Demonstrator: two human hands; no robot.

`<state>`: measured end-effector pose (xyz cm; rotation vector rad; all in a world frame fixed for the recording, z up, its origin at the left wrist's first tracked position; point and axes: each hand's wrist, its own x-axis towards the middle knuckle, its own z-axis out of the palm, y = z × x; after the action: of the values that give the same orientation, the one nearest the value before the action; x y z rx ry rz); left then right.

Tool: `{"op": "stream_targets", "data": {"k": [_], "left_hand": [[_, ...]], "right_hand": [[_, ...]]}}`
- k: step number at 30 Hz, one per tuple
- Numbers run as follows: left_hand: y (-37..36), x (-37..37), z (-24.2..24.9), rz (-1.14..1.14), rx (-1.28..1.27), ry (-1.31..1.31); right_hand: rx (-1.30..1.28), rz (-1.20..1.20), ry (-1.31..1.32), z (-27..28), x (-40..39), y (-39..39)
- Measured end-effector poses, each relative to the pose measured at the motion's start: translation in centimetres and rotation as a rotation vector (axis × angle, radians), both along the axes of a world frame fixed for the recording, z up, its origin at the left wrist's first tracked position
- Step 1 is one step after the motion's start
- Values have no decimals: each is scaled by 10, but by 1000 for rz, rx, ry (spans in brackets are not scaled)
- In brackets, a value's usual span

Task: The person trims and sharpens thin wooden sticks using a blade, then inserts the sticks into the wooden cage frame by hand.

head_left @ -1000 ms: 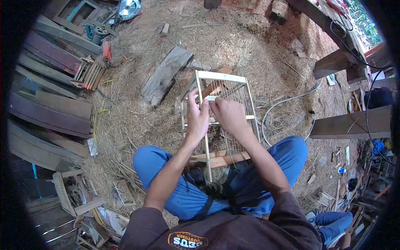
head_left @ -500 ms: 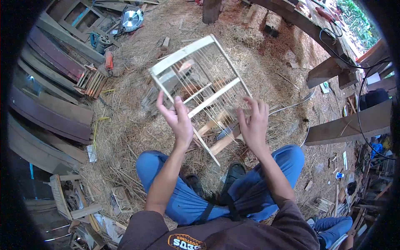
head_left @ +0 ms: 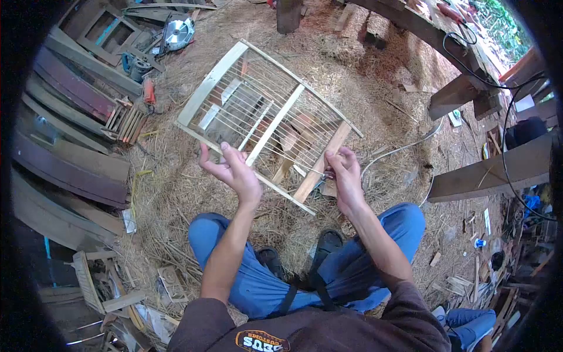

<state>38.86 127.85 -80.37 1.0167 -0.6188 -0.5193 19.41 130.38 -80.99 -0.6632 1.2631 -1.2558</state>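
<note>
A light wooden frame strung with thin parallel rods [head_left: 274, 126] is held up over the straw-strewn ground. Its lower left rail is gripped by my left hand [head_left: 234, 174], thumb on top. At the right end, a flat reddish-brown wooden strip [head_left: 322, 162] lies across the side rails. My right hand [head_left: 345, 176] pinches this strip near its middle, close to the rod ends. Small dark items show beside those fingertips, too small to make out. Wood blocks lie on the ground beneath the frame, seen between the rods.
Curved boards [head_left: 70, 152] stack at the left, near a circular saw [head_left: 177, 33] and a blue power tool [head_left: 136, 66]. Heavy beams [head_left: 492, 170] and a black cable stand at the right. Another person's leg [head_left: 469, 321] shows at the lower right.
The frame has turned and now lies flatter to the view, its far end shifted left. My right hand has moved slightly left and down and now grips the strip at the frame's end.
</note>
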Motion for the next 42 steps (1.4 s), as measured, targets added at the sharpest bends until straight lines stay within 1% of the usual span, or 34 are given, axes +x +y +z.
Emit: {"op": "stream_targets", "data": {"k": [2, 5, 6, 8, 9, 10, 11, 15, 16, 18, 19, 21, 22, 24, 26, 28, 29, 31, 32, 33, 34, 37, 39, 40, 42], "left_hand": [[-1, -1, -1, 1, 9, 2], [2, -5, -8, -13, 67, -9], [3, -9, -9, -23, 135, 4], [5, -16, -10, -41, 269, 30], [4, -16, -17, -114, 287, 18], [2, -16, -29, -188, 305, 6], [1, -16, -39, -264, 323, -7], [7, -12, -44, -630, 565, -190], [8, -18, -49, -531, 625, -310], [10, -19, -49, -378, 561, -644], [11, -20, -47, -295, 524, -806], [9, -18, -35, -357, 481, -852], [8, -17, -29, -370, 440, -892], [7, -17, -18, -363, 348, -1005], [3, -15, -17, -355, 275, -1027], [3, -13, -13, -379, 222, -1002], [4, -11, -12, -475, 300, -935], [7, -8, -9, -663, 454, -795], [10, -9, -6, -576, 327, -866], [10, -8, -2, -591, 335, -852], [10, -7, 0, -607, 344, -837], [10, -5, -3, -597, 310, -834], [12, -6, -4, -545, 317, -868], [12, -6, -6, -537, 331, -830], [14, -6, -13, -524, 355, -757]], "right_hand": [[-63, 138, -41, -12, -5, -3], [-14, 112, -93, 11, -7, -2], [-42, 59, -170, 10, -7, -7], [-70, 19, -138, 15, -12, -14], [-84, -3, -124, 20, -16, -17], [-101, 22, -34, 27, -22, -19], [-125, 12, -5, 26, -27, -23], [-267, -20, 164, 24, -47, -35], [-315, -34, 225, 29, -48, -36], [-391, -87, 343, 33, -47, -36], [-410, -61, 417, 36, -47, -35], [-451, -7, 562, 46, -49, -32], [-588, -25, 687, 50, -48, -32], [-628, 39, 873, 52, -51, -31], [-703, 66, 1051, 55, -51, -29], [-710, 189, 1090, 60, -51, -28], [-713, 249, 1110, 61, -51, -27], [-727, 301, 1078, 64, -51, -26], [-725, 335, 1059, 65, -52, -26], [-722, 370, 1039, 66, -53, -26], [-660, 369, 997, 66, -52, -27], [-622, 339, 886, 62, -47, -29], [-528, 398, 911, 69, -45, -31], [-482, 426, 924, 73, -44, -32], [-660, 185, 1026, 68, -39, -34]]}}
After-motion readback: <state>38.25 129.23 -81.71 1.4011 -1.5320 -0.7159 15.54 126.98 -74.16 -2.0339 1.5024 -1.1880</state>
